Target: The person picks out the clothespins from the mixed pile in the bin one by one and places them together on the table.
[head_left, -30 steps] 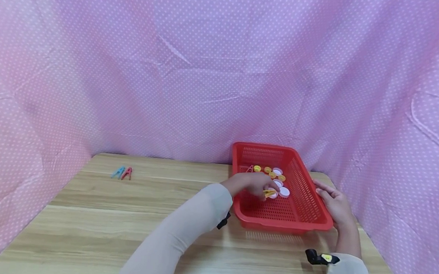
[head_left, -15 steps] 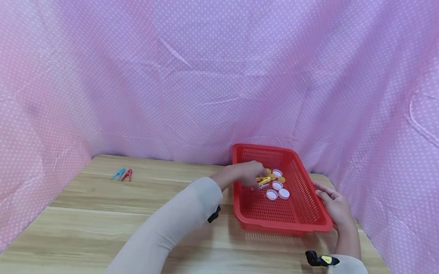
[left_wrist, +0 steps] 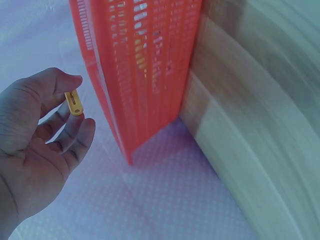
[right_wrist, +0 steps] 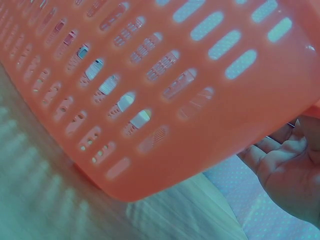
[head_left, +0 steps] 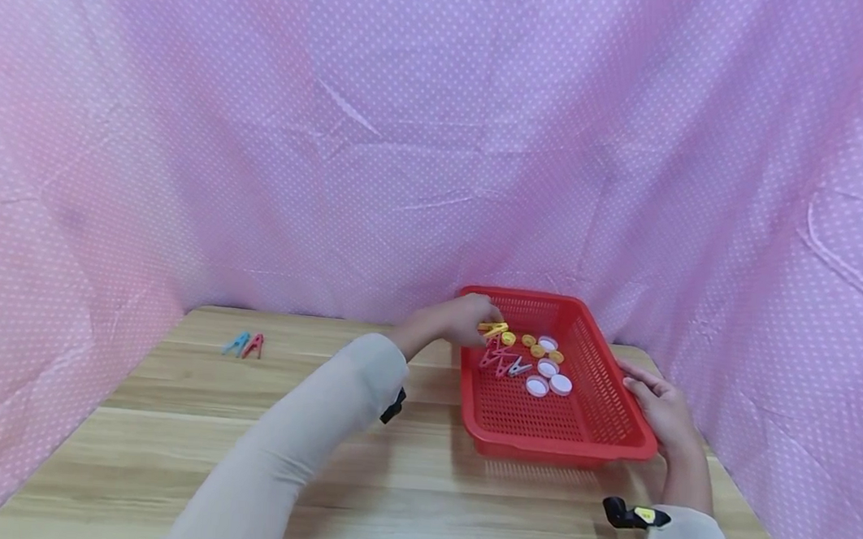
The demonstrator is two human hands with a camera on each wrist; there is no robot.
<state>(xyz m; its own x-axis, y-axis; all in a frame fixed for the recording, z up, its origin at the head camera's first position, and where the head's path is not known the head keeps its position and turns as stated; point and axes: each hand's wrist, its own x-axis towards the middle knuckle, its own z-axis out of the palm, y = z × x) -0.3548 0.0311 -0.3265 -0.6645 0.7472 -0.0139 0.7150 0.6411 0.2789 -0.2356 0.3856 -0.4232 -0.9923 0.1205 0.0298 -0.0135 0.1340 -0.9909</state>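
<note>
A red slotted basket stands on the wooden table at the right. My left hand hovers above the basket's far left rim and pinches a yellow clothespin between thumb and fingers; the left wrist view shows the yellow clothespin in my left hand beside the basket wall. Inside the basket lie pink clothespins, white caps and yellow caps. My right hand rests with relaxed fingers against the basket's right rim; the right wrist view shows my right hand by the basket wall.
A blue clothespin and a red clothespin lie together at the table's far left. Pink dotted cloth walls in the table on three sides. Bare wood stretches between the basket and those two pins.
My left hand has lifted the yellow clothespin out of the basket's middle and carried it up and left to the far left rim. The right hand has stayed at the right rim.
</note>
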